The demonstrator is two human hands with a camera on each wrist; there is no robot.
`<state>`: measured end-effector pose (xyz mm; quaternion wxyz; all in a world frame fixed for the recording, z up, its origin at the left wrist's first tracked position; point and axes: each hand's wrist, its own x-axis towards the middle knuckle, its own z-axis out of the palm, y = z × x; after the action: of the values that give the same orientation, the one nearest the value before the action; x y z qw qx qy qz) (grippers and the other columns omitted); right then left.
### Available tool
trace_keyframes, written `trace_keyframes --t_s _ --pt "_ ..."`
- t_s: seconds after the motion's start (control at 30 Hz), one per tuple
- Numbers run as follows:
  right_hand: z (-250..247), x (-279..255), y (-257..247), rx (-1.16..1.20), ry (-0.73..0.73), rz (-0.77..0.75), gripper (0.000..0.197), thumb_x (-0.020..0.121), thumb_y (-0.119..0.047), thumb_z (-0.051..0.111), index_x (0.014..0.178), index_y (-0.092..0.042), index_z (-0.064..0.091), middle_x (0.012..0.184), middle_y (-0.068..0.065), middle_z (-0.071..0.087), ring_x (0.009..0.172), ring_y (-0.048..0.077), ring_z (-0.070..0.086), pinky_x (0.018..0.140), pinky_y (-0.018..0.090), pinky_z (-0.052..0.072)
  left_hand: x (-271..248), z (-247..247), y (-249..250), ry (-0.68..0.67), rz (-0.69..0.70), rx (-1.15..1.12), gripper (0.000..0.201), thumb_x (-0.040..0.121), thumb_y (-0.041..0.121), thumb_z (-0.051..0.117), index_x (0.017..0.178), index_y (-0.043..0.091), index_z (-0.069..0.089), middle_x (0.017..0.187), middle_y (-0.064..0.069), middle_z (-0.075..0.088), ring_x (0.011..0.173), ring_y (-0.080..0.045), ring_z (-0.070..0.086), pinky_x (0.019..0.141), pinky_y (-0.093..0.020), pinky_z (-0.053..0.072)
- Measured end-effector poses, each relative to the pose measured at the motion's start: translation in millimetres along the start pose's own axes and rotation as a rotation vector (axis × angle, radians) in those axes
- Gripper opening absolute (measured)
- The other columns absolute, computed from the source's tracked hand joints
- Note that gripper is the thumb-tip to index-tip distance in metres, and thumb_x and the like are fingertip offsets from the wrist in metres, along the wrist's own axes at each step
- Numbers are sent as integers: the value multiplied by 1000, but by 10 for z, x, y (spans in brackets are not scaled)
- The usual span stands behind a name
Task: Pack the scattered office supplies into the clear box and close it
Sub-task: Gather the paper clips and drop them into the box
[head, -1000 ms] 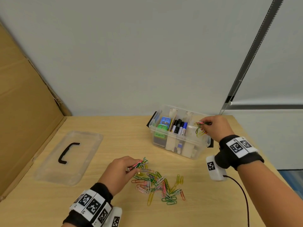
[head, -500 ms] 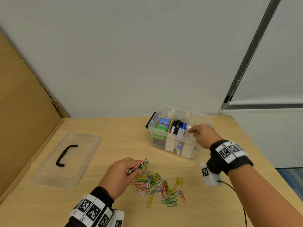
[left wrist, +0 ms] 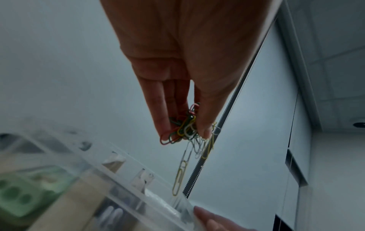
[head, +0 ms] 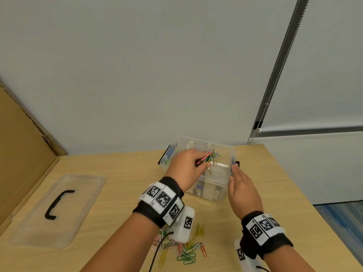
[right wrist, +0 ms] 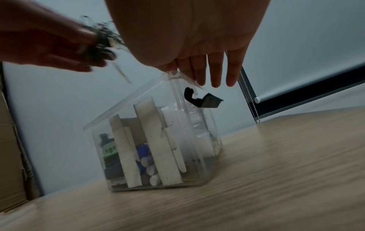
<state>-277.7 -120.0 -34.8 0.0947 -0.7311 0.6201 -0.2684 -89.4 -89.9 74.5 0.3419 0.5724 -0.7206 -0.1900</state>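
Paper clips [head: 208, 158] pinched in left hand [head: 187, 167] above clear box [head: 225, 190]. Right hand [head: 242, 190] flat, fingers straight, steadying its end. Best released low over the end compartment, avoiding spills.

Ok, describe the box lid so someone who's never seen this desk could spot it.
Start at the cardboard wall along the wooden desk's left edge. Beside it lies the clear lid, flat, apart from the clear box. Its black handle sets it apart.

The clear box [head: 212, 190] stands open on the bench, dividers upright, markers and a green item inside. A bunch of coloured paper clips [head: 208, 158] hangs above its right compartment. More clips [head: 189, 250] lie scattered nearer. The clear lid [head: 59, 209] lies flat at left.
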Motion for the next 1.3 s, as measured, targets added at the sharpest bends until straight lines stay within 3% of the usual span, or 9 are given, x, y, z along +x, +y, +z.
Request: trace_keyframes --t_s 0.1,0.23,0.47,0.57,0.83,1.0,1.1,1.2,1.3 --pt "9 -6 5 -5 -6 5 49 100 -28 28 147 -16 33 152 1 36 137 18 36 110 35 36 277 201 61 -91 -34 84 31 90 24 59 120 19 65 113 -2 70 103 -17 63 94 -29 48" --pt "18 -14 -6 1 13 7 48 100 -28 30 147 -17 34 152 1 35 137 17 36 110 35 36 494 515 59 -358 -72 445 16 88 16 55 76 9 63 77 -9 64 84 -30 64 73 -34 50" --pt "13 -22 -1 -2 -5 16 50 100 -32 25 148 -20 30 154 -2 31 139 15 33 110 37 36 753 777 -9 -681 -71 574 30 96 24 49 109 4 67 104 -14 68 96 -30 63 88 -39 51" --pt "14 -27 3 -2 -2 19 49 100 -30 28 148 -20 30 154 -2 30 139 15 33 110 37 35 705 651 -11 -624 -49 441 34 97 25 43 103 4 69 96 -14 68 90 -29 63 89 -41 51" --pt "-31 -33 -33 -9 -47 30 50 100 -31 25 149 -19 28 154 -1 30 139 17 31 110 39 36 -194 -41 -284 -197 4 127 29 97 32 44 122 28 59 119 14 61 104 -1 57 94 -22 48" --pt "-106 -99 -222 -76 41 -73 45 94 -16 44 139 -12 40 150 9 32 136 28 31 109 43 36 -894 -201 -973 -228 -194 238 28 92 36 55 119 30 60 117 12 60 106 -5 56 92 -28 49" --pt "-130 -301 -505 -47 116 -291 33 88 -17 52 120 -14 50 123 4 47 112 20 44 94 35 47 -1220 -132 -1272 -387 -308 308 52 82 43 66 130 31 50 128 11 52 115 -7 48 98 -23 41" --pt "-6 -569 -700 -29 -244 -329 29 90 -44 48 111 -24 46 108 -9 43 94 10 50 74 25 50 -1395 -26 -1369 -506 -284 322 79 72 45 75 140 33 37 138 11 39 123 -11 38 106 -26 34" --pt "275 -780 -752 -50 -662 -157 60 77 -65 58 116 -23 41 111 -7 41 88 13 51 72 27 44 -1438 80 -1379 -554 -273 338 88 70 41 77 144 39 28 146 15 27 129 -12 30 111 -31 31"
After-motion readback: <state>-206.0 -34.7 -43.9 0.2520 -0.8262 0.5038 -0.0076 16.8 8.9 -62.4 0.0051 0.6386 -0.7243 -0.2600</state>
